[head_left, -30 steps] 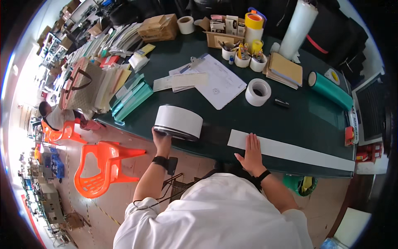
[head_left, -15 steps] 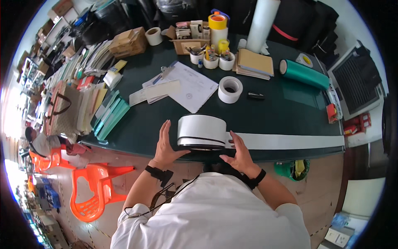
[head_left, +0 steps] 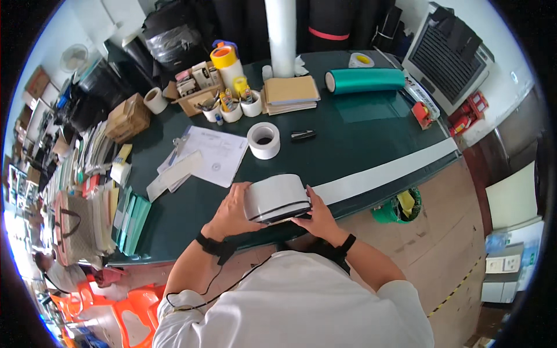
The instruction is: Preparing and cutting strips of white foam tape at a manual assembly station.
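Note:
A wide white roll [head_left: 275, 195] with a black band near its lower edge stands at the near edge of the dark green table, tilted slightly. My left hand [head_left: 233, 213] is closed against its left side, thumb along the bottom. On the right side, my right hand [head_left: 318, 217] grips the roll with fingers up its edge and thumb at the near lower rim. A long white strip [head_left: 383, 175] lies flat along the table's edge, running from beside my right hand to the far right corner. Whether it joins the roll is hidden by my fingers.
Beyond the roll are a white tape roll [head_left: 263, 141], a black stapler [head_left: 303, 135] and a clipboard with papers [head_left: 217, 153]. A green film roll [head_left: 365, 80] lies at the back right. Green folders [head_left: 132, 223] sit left; a green bin [head_left: 400, 207] stands below the right edge.
My hands have come in from both sides and taken hold of the white roll, which now tilts. The view has turned right, so the table and strip appear slanted.

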Demonstrator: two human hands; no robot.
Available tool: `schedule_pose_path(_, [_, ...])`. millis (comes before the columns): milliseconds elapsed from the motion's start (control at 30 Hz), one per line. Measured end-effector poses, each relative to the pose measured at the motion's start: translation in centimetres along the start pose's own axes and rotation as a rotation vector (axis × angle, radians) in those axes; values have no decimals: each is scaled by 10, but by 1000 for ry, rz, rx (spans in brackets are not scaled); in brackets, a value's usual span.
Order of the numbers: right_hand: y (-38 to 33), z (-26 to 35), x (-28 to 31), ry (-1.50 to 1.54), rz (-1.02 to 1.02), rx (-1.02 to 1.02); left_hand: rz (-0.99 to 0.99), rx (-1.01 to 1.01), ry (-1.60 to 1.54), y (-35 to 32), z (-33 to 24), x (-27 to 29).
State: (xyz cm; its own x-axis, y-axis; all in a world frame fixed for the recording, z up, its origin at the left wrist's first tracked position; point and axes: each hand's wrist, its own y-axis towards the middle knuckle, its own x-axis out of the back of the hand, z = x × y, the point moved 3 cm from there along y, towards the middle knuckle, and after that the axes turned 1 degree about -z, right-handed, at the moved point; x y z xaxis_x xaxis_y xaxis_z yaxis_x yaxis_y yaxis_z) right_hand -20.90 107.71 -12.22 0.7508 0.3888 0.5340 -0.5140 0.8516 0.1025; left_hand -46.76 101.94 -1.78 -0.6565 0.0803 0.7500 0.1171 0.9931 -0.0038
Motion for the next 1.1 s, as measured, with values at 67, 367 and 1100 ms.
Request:
schedule_pose_path(67, [1,-7,6,-33,-57,52,-67,-77,57,3,-25,-8])
schedule_pose_path(367, [-8,-36,41,178,-72,-66,-159,-149,249,56,-107,-35])
schedule_pose_path(1100, [-12,-63,101,394,105,80,-45,-81,210,161,-156,-90])
